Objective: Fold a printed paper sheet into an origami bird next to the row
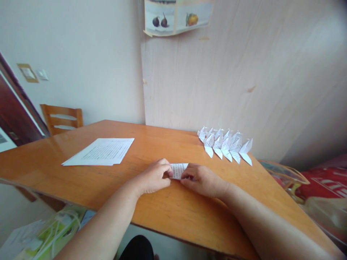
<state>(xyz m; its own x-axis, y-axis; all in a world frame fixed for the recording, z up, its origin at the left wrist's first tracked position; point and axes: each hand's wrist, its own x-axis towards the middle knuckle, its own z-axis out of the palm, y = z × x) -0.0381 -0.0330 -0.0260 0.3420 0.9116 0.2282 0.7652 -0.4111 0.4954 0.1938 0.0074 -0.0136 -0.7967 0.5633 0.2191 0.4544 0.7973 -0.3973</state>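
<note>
A small folded piece of printed paper [179, 169] lies on the wooden table [173, 213], between my two hands. My left hand [154, 177] has its fingers curled and pinches the paper's left side. My right hand [200, 180] is curled too and presses on the paper's right edge. Most of the paper is hidden under my fingers. Behind my right hand, a row of several folded white paper figures [225, 144] stands along the table's far edge by the wall.
A stack of printed sheets [101, 151] lies on the table's left part. A wooden chair [62, 117] stands behind the table at the left. A light wood panel wall [230, 72] closes the back. Bags and red packaging [322, 191] sit at the right, cables and papers below left.
</note>
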